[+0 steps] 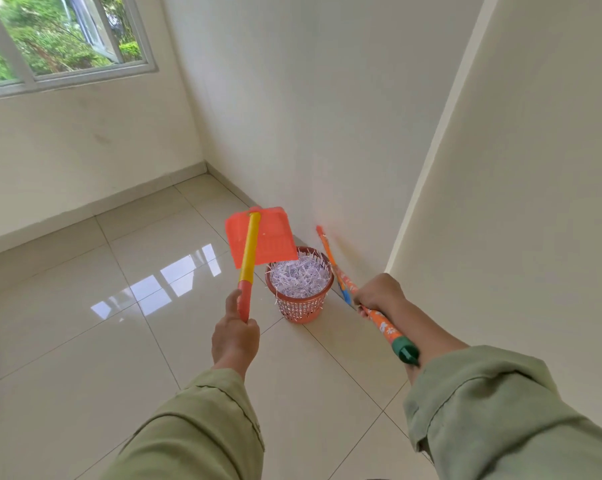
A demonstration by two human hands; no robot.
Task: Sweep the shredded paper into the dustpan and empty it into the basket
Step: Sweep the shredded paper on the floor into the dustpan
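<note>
Gripping dustpan (259,239) and broom (379,315), the hands flank the basket (301,308) — dustpan tipped above it.

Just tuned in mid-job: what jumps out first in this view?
The orange dustpan, raised and tipped over the orange basket, held by its yellow handle in the left hand. The basket stands on the tiled floor beside the wall, heaped with shredded paper. The right hand grips a patterned orange broom handle pointing toward the wall behind the basket.
</note>
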